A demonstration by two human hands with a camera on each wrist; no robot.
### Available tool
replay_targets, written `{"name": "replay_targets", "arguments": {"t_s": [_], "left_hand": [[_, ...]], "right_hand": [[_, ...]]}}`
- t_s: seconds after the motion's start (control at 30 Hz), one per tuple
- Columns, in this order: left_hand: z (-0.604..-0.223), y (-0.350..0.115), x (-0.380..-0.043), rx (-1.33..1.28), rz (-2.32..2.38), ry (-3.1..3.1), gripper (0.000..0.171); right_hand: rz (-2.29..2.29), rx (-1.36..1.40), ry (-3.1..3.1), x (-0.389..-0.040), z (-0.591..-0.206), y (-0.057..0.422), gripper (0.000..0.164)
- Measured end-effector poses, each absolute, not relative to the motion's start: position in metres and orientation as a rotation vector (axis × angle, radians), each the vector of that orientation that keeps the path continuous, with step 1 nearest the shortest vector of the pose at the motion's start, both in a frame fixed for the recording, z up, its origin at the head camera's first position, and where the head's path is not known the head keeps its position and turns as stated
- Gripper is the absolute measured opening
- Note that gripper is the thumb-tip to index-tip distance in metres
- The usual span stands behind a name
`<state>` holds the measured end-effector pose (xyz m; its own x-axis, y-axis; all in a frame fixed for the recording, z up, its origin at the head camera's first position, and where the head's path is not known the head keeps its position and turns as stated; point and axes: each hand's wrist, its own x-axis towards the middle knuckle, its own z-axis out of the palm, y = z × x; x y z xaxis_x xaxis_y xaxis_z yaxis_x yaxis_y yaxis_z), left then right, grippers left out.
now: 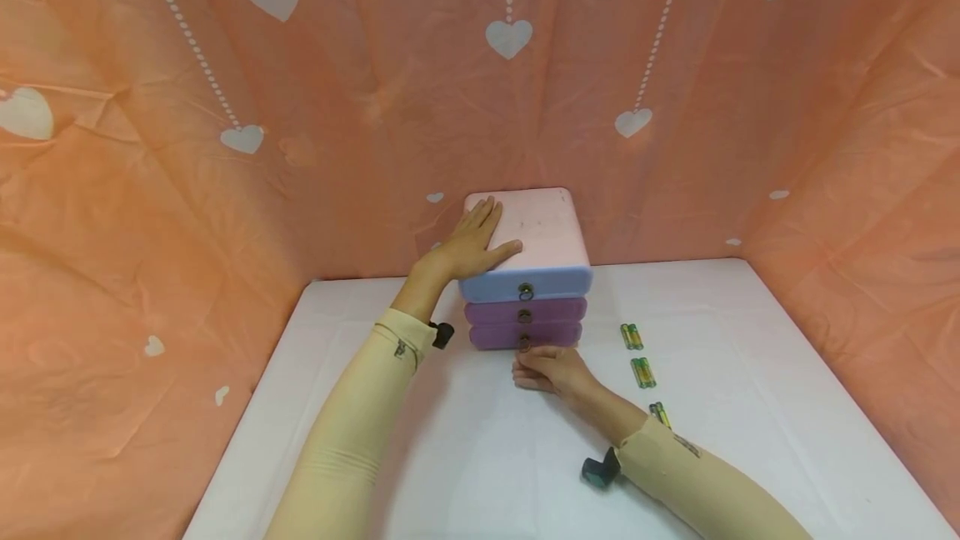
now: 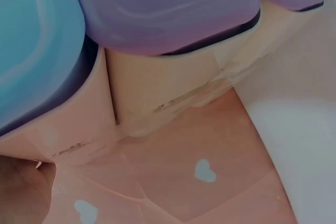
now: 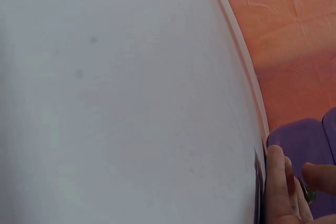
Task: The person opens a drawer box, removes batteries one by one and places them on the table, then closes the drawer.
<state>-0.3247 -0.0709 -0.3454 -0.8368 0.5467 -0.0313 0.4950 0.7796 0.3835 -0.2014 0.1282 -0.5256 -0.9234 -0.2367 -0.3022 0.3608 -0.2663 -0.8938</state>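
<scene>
A small drawer box with a pink top (image 1: 536,227) stands at the back of the table, with a blue top drawer (image 1: 558,282) over two purple ones. My left hand (image 1: 472,244) rests on the left part of the pink top, fingers spread. At the bottom purple drawer (image 1: 487,337), my right hand (image 1: 555,369) pinches the metal ring pull (image 1: 524,343) between thumb and fingers. The right wrist view shows the thumb (image 3: 321,177) beside that pull, close to the purple front. In the left wrist view, the blue front (image 2: 37,40) and purple front (image 2: 173,14) appear from the side.
Three pairs of green and gold batteries (image 1: 642,372) lie in a row on the white table (image 1: 750,407), right of the box. An orange cloth (image 1: 375,148) with white hearts hangs behind and along both sides.
</scene>
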Motion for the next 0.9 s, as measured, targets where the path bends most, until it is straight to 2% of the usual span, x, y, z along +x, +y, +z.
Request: {"name": "replay_targets", "arguments": {"t_s": [0.47, 0.73, 0.9], "left_hand": [[-0.346, -0.079, -0.326, 0.839, 0.743, 2.802, 0.082], [-0.346, -0.095, -0.322, 0.905, 0.784, 2.785, 0.079], [-0.346, -0.106, -0.308, 0.933, 0.801, 2.815, 0.079]], "right_hand": [[-2.109, 0.037, 1.752, -0.192, -0.510, 0.140, 0.037], [-1.882, -0.185, 2.093, -0.186, -0.485, 0.157, 0.041], [-1.821, -0.346, 2.252, -0.180, -0.474, 0.170, 0.035]]}}
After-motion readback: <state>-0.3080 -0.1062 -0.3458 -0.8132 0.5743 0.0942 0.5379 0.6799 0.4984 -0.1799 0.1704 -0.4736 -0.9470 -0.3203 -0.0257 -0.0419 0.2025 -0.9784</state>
